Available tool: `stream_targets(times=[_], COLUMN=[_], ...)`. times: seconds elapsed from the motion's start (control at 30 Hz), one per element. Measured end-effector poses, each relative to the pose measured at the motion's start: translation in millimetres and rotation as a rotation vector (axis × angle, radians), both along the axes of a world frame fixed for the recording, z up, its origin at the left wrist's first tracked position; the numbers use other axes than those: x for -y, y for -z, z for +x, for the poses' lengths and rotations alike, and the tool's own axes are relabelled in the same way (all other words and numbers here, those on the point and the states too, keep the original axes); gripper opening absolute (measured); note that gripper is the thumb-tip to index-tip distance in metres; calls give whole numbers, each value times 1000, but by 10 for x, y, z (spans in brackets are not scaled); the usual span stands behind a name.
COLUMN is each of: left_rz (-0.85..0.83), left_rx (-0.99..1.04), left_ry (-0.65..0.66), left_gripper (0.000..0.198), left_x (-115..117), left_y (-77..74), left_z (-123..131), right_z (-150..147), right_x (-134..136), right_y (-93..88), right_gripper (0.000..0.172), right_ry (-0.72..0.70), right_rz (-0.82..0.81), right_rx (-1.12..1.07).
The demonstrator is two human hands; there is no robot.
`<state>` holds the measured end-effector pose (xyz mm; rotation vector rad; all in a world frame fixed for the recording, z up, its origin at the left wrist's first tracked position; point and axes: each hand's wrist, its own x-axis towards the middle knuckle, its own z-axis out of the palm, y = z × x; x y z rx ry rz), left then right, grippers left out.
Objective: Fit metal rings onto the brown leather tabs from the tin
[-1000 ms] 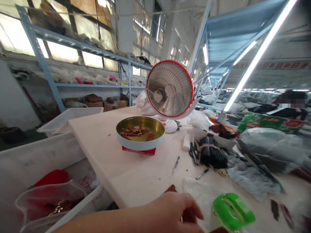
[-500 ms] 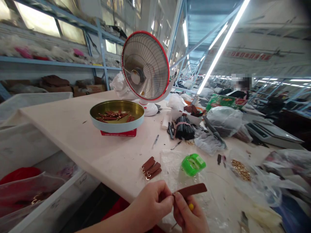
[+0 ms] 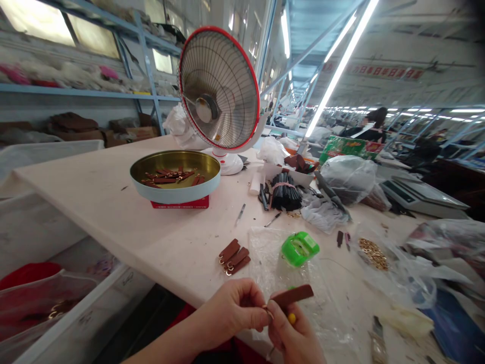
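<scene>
My right hand (image 3: 293,336) is closed on a brown leather strip (image 3: 293,296), whose free end points right. A small yellow knob (image 3: 291,318) of some tool shows between its fingers; a thin metal shaft sticks out below. My left hand (image 3: 237,311) pinches a small metal ring (image 3: 268,310) at the strip's near end, its fingertips touching the right thumb. Just beyond lies a small pile of brown leather tabs (image 3: 237,257) with gold-coloured rings. A bright green tape-dispenser-like object (image 3: 300,248) rests on a clear plastic bag (image 3: 265,240).
A round tin (image 3: 175,194) with more brown tabs sits on a red box (image 3: 182,203). Behind it stands a round heater (image 3: 222,91). Gold rings (image 3: 373,254) lie in a plastic bag at right, near a knife-like tool (image 3: 378,341). White bins flank the table's left edge.
The view has shifted slightly, so the table things sit a little higher and further left. My hands stay together, and the metal ring now shows between my fingertips.
</scene>
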<state>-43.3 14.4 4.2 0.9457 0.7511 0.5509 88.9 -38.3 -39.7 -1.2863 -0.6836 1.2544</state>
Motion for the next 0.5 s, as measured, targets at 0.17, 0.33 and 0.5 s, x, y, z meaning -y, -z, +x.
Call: stream_targets(times=[0.17, 0.33, 0.5], left_rz=[-15, 69, 309], left_rx=[-103, -164, -348], left_ry=[-35, -72, -51], left_gripper=[27, 17, 9], left_x=[-23, -16, -8], left_y=[-31, 18, 92], left_z=[25, 89, 111], right_z=[-50, -47, -62], right_x=[46, 40, -16], right_y=[-159, -227, -146], right_gripper=[42, 37, 42], right_ry=[185, 141, 196], right_rz=[99, 109, 2], right_rx=[288, 322, 299])
